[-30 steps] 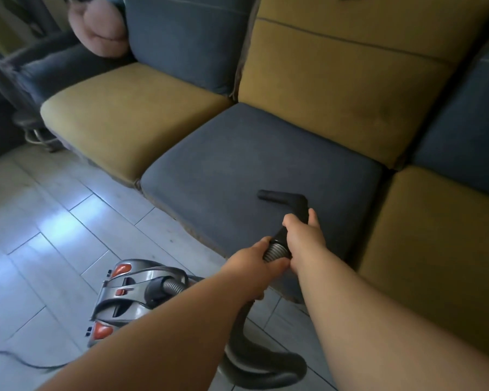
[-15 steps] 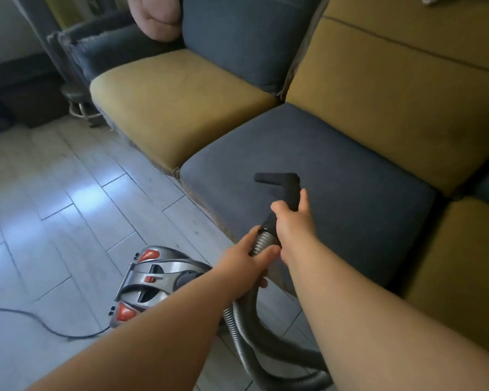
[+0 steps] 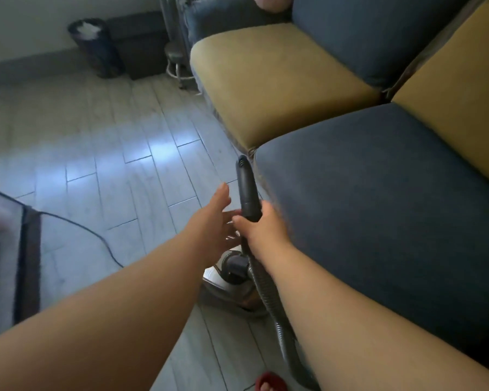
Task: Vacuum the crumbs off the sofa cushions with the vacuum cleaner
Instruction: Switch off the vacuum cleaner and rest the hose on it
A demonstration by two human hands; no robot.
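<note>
Fingers [image 3: 266, 208] of right hand [image 3: 263, 232] around black nozzle [image 3: 246, 187], left hand [image 3: 215, 221] loose alongside.

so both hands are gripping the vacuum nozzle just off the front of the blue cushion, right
Not both. In the head view only the right hand grips the nozzle; the left hand is open beside it, fingers straight. The rest holds.

Both forearms bare, extended forward. Right grip [image 3: 261, 230] curled round the vacuum nozzle [image 3: 247, 190]. Left grip [image 3: 216, 221] has fingers straight, just beside it; contact unclear through motion blur.
</note>
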